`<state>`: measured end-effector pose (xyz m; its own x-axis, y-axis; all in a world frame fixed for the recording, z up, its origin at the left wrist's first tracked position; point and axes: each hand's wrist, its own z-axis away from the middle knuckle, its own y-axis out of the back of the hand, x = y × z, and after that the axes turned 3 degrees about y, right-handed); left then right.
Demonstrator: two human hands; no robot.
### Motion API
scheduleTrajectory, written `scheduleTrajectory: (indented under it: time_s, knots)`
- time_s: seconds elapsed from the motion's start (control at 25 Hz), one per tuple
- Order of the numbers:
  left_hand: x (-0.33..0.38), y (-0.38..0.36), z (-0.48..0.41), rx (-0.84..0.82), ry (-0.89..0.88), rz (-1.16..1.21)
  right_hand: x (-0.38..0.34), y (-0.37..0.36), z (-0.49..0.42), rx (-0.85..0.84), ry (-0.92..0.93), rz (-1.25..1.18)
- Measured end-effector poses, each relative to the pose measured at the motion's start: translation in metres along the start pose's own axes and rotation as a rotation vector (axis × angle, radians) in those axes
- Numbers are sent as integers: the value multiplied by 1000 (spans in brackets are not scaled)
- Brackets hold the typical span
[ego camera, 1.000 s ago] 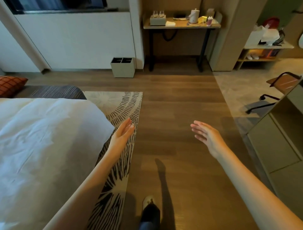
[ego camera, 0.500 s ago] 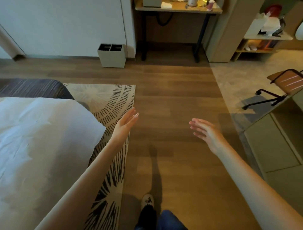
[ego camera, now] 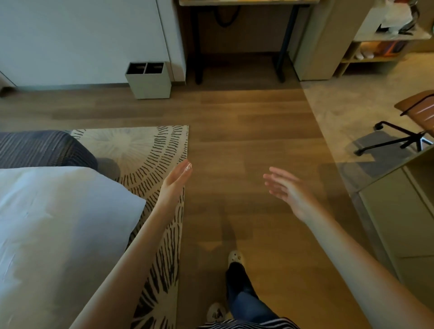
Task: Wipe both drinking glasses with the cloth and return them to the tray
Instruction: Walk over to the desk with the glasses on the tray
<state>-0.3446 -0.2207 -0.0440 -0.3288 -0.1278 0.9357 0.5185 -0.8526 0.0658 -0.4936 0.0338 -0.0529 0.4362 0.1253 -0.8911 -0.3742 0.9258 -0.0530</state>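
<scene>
My left hand (ego camera: pixel 175 182) is held out flat over the rug's edge, fingers together and straight, holding nothing. My right hand (ego camera: pixel 285 189) hovers over the wooden floor with its fingers spread, also holding nothing. The wooden side table (ego camera: pixel 246 1) stands at the far wall; only its front edge and black legs show at the top of the view. The glasses, the tray and the cloth are out of view.
A bed with a white duvet (ego camera: pixel 58 223) fills the left side beside a patterned rug (ego camera: pixel 150 150). A grey two-part bin (ego camera: pixel 149 79) stands by the wall. A swivel chair (ego camera: pixel 413 122) and cabinet (ego camera: pixel 399 211) are right. My feet (ego camera: pixel 234 258) are on the floor.
The view has moved forward and tilted down: the table top with the glasses has slid out of the frame, and the bin and table legs are nearer. Both hands stay open.
</scene>
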Motion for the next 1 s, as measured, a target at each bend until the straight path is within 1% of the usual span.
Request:
scheduleTrajectory:
  time_s: [0.08,0.24,0.48,0.64,0.8,1.0]
  knots:
    - [3,0,-7,10,-6,20,-3,-2,-6,-17,3,-1]
    - [31,-8,-72,61,-17,5,-39,-3,-79,-54,-5,2]
    - [59,-3,-163,103,-31,4,-87,-17,-182,-27,-5,-6]
    - [73,5,-238,74,0,34,-110,-39,-248,-11,-2,-11]
    - [106,16,-315,68,3,72,-149,-69,-313,-6,9,-3]
    - [144,12,-395,-5,1,56,-181,-84,-371,38,11,-52]
